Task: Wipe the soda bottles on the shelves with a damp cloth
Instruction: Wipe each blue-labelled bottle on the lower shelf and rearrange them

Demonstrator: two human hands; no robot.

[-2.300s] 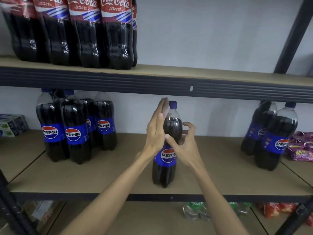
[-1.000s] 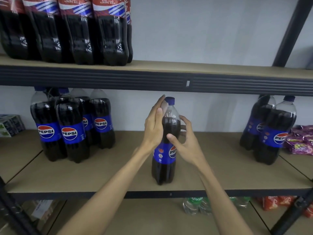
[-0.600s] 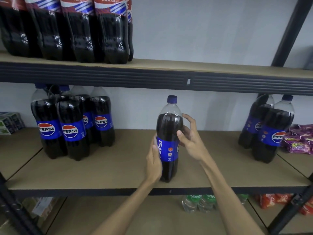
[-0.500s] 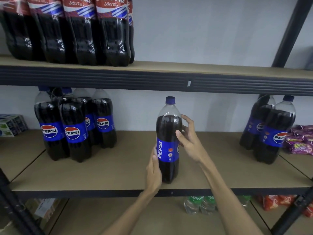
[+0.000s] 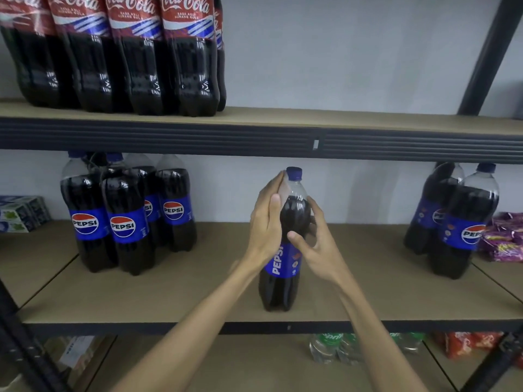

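Head view: my left hand (image 5: 266, 222) flat on Pepsi bottle (image 5: 283, 281), right hand (image 5: 315, 244) curled round it; hard rubbing could tip it off shelf (image 5: 169, 301).

The dark cola bottles with red labels (image 5: 127, 52) on the upper wooden shelf (image 5: 368, 120) are cut by the top edge, so their caps do not show. The left hand (image 5: 266, 222) covers one side of the dark plastic Pepsi bottle with blue label (image 5: 283, 284), and the fingers (image 5: 314, 206) of the right hand (image 5: 317, 244) go partly behind it. The purple snack packets (image 5: 506, 241) are cut by the right edge.
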